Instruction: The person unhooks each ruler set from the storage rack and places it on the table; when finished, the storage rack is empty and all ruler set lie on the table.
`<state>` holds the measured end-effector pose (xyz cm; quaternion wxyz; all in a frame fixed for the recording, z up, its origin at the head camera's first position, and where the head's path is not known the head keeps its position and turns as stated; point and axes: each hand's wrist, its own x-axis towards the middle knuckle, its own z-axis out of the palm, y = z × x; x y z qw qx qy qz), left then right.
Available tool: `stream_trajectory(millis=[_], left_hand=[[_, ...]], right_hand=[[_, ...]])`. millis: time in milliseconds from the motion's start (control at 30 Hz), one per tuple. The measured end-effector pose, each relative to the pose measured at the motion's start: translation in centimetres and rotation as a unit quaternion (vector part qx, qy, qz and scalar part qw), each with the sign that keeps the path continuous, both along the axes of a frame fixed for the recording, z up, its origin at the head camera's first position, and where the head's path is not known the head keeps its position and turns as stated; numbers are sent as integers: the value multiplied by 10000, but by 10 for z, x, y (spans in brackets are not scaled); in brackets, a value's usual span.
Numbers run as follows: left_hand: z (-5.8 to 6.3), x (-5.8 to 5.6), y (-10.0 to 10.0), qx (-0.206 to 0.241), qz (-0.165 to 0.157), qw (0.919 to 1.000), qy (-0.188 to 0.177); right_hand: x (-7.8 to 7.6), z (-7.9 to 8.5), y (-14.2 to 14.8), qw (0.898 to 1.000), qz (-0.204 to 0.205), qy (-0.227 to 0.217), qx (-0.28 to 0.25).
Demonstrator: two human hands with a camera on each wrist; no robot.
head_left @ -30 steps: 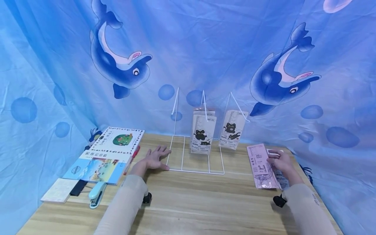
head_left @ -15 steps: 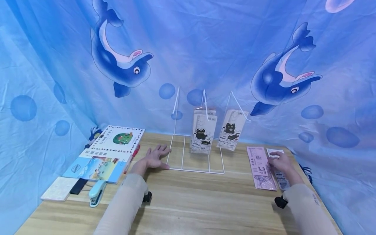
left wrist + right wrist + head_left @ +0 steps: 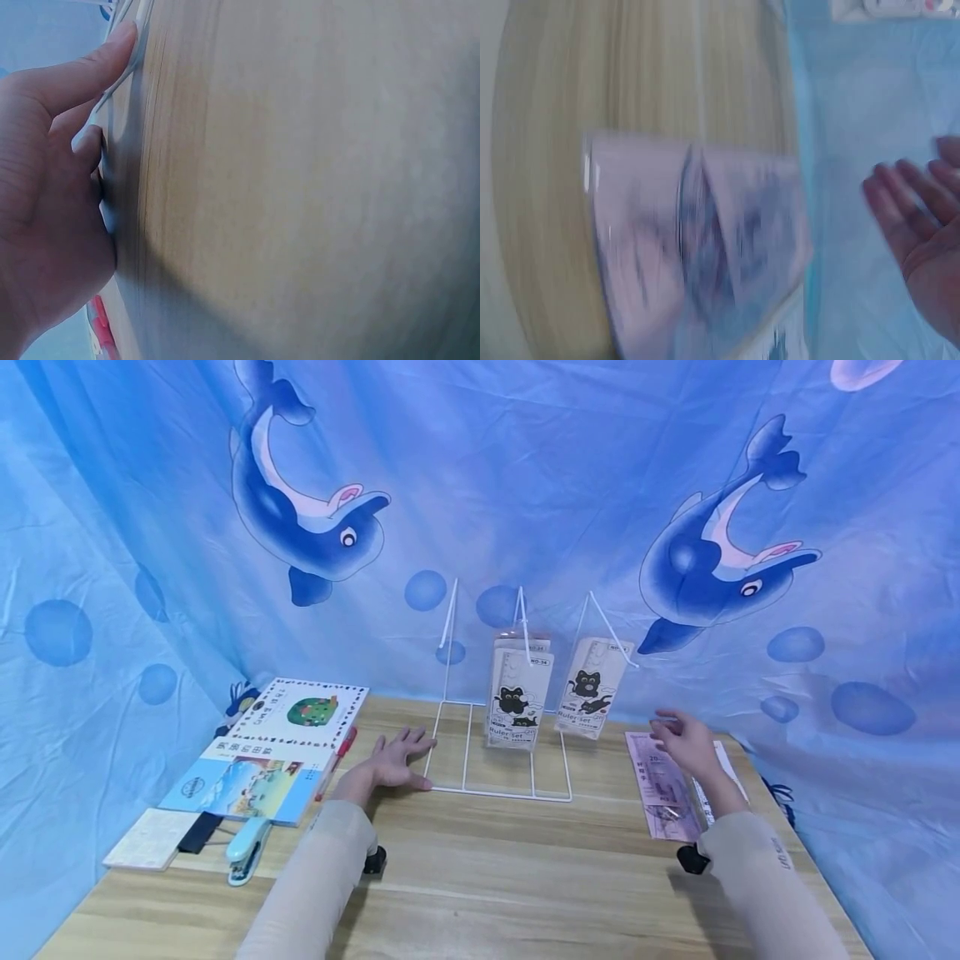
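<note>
A white wire display rack (image 3: 498, 794) stands mid-table with three tall prongs. Packaged ruler sets (image 3: 519, 702) printed with black cats hang on its middle prong, and another ruler set (image 3: 592, 689) hangs on the right one. My left hand (image 3: 393, 762) lies with fingers spread at the rack's left front corner; in the left wrist view its thumb (image 3: 116, 56) touches the wire. My right hand (image 3: 688, 747) is raised over a pink packet (image 3: 651, 768), loosely curled and holding nothing. Beside that packet lies a white one (image 3: 731, 768), partly hidden by the wrist.
On the left lie two books (image 3: 251, 785), a red pen (image 3: 341, 756), a pale blue stapler (image 3: 247, 852), a black binder clip (image 3: 200, 832) and a pale notepad (image 3: 150, 839). A blue dolphin curtain (image 3: 510, 468) hangs behind the table.
My right hand has left the white packet at the right and moved up and leftward over the pink packet. The left hand has stayed at the rack's corner.
</note>
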<state>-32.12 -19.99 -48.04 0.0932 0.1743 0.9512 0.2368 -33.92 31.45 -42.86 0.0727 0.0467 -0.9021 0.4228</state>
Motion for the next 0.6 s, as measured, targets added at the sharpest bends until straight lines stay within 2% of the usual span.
stream_trajectory(millis=[67,167,267,367,600], left_hand=[[1,0,0,18,11,10000,-14],[2,0,0,60,7,10000,26],[2,0,0,53,26,10000,33],[1,0,-1,23,33,10000,51],[0,0,0,38,54,10000,1]], right_hand=[[-2,0,-12,9959,218,357,-804],[-4,3,-29,9792,454,633,-1873],[-6,7,-47,9633,662,792,-2480],[-7,12,-63,9585,750,791,-2635],[-11,19,-84,9673,470,611,-2418]])
